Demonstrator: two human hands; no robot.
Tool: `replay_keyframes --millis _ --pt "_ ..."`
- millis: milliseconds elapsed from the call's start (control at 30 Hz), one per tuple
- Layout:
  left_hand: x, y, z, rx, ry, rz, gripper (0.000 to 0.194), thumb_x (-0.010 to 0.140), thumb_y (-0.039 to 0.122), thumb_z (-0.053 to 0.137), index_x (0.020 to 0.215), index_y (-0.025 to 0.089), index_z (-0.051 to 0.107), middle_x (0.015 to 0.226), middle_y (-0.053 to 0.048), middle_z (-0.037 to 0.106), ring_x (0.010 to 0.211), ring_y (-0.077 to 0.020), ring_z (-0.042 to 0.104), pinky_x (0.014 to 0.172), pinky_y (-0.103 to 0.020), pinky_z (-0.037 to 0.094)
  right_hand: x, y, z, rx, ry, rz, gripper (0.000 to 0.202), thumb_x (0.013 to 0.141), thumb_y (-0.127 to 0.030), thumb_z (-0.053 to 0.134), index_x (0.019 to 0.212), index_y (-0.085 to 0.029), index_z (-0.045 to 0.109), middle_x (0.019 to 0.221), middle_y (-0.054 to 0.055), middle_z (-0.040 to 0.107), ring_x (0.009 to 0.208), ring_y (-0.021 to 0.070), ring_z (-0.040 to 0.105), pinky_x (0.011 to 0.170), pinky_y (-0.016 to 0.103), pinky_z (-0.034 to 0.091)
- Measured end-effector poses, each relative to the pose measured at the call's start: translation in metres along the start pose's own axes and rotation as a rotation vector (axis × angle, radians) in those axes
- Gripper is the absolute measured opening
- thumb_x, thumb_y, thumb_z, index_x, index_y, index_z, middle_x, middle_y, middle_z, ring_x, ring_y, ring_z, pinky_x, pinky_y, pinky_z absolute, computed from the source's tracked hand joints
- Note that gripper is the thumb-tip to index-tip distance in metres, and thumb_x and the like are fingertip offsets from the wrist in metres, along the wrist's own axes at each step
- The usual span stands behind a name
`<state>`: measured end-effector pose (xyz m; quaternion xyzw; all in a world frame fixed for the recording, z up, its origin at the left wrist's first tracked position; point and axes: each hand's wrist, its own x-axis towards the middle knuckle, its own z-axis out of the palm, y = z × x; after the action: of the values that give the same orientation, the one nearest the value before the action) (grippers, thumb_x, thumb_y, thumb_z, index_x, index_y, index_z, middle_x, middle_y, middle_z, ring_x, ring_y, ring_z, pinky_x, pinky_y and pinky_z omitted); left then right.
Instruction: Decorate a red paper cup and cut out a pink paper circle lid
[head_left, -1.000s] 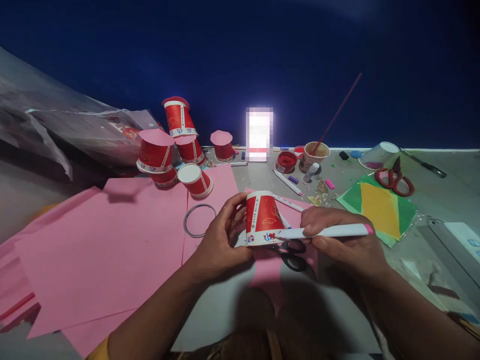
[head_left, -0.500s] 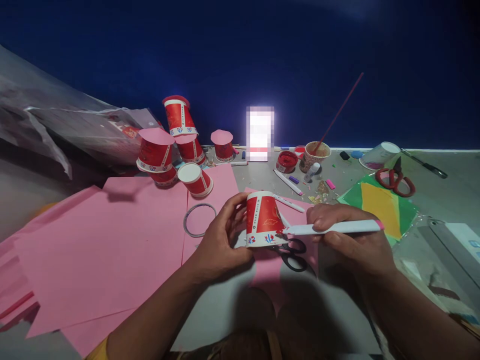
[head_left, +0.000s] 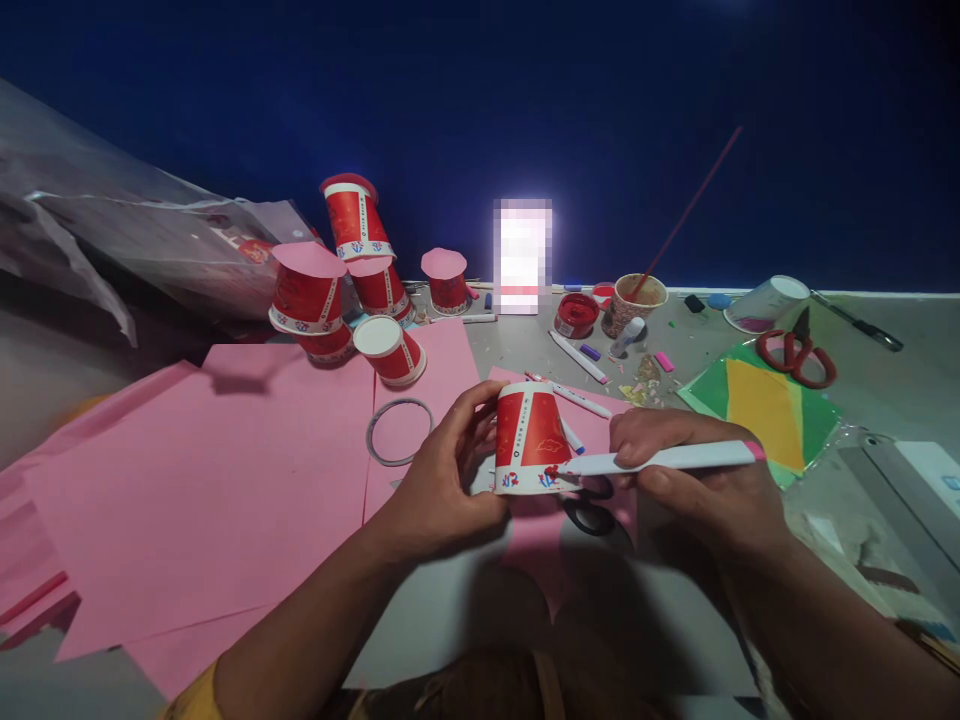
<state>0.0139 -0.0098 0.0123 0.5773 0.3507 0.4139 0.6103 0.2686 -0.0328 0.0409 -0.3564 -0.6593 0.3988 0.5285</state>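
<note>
The red paper cup (head_left: 525, 430) hides the blades of the black scissors (head_left: 591, 517) and some fingertips of the left hand (head_left: 439, 490); a bright upright rectangle (head_left: 523, 255) is pixelated beyond reading. Pink paper sheets (head_left: 225, 480) cover much of the grey tabletop (head_left: 517, 350), beneath a dark blue wall (head_left: 225, 100). The left grip curls around the cup, upside down between the hands, its axis near vertical. The right hand's (head_left: 705, 490) grip pinches a white marker (head_left: 675, 457), nearly level, tip leftward at the cup's patterned band; contact is unclear.
</note>
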Motion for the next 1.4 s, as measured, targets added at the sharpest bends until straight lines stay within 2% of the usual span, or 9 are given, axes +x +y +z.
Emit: replay_keyframes --millis 333,567,1400 --pt "-0.0013 -0.0024 -0.0009 -0.023 -0.023 0.012 0.089 0.067 0.002 0.078 0.147 0.028 0.051 0.152 -0.012 0.059 0.146 -0.0380 0.057 0.124 -0.056 0.047 0.0001 -0.0025 0.0011 0.032 -0.030 0.042 0.005 0.093 -0.031 0.082 0.096 -0.028 0.085 0.075 0.004 0.077 0.063 0.0187 0.070 0.058 0.029 0.056" --pt "-0.0014 -0.0062 -0.0016 -0.045 -0.028 0.036 0.089 0.067 0.002 0.078 0.148 0.031 0.053 0.155 -0.011 0.057 0.147 -0.0386 0.055 0.124 -0.056 0.046 -0.0031 0.0027 -0.0029 0.073 0.014 0.027 0.006 0.093 -0.031 0.083 0.099 -0.031 0.084 0.073 0.001 0.075 0.064 0.0178 0.069 0.059 0.029 0.055" --pt "-0.0020 -0.0003 0.0000 -0.003 -0.026 0.038 0.088 0.068 0.003 0.078 0.147 0.031 0.052 0.153 -0.009 0.058 0.145 -0.0359 0.058 0.124 -0.054 0.047 -0.0039 -0.0029 -0.0006 -0.006 0.002 0.077 0.004 0.090 -0.026 0.085 0.093 -0.029 0.083 0.077 0.001 0.078 0.064 0.0166 0.071 0.059 0.027 0.056"
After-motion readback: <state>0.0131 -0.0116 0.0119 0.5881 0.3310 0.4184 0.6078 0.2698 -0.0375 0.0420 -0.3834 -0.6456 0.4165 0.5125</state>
